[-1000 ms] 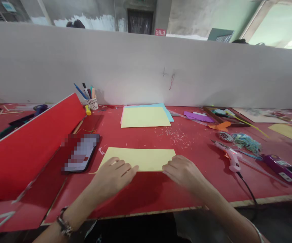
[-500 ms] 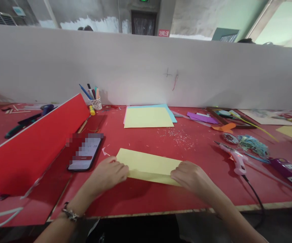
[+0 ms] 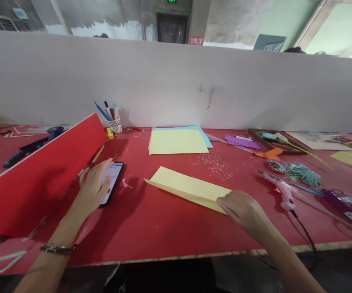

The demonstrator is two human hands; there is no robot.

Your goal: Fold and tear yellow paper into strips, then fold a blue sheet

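In the head view, the right hand [image 3: 243,207] pinches one end of the folded yellow paper [image 3: 191,187], maybe so it won't slide on the worktop [image 3: 164,240]. The paper lies between the hands, nearer the right, with one long edge bent up. The left hand [image 3: 92,187] is open, grabbing nothing, over the phone [image 3: 112,183], perhaps to tap it. Whether they touch is hard to tell. The glue gun [image 3: 286,195] lies right of the right hand, maybe to leave room.

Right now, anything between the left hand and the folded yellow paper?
Nothing upright visible. Between the left hand and folded yellow paper lie only the phone's right side and a small pink scrap.
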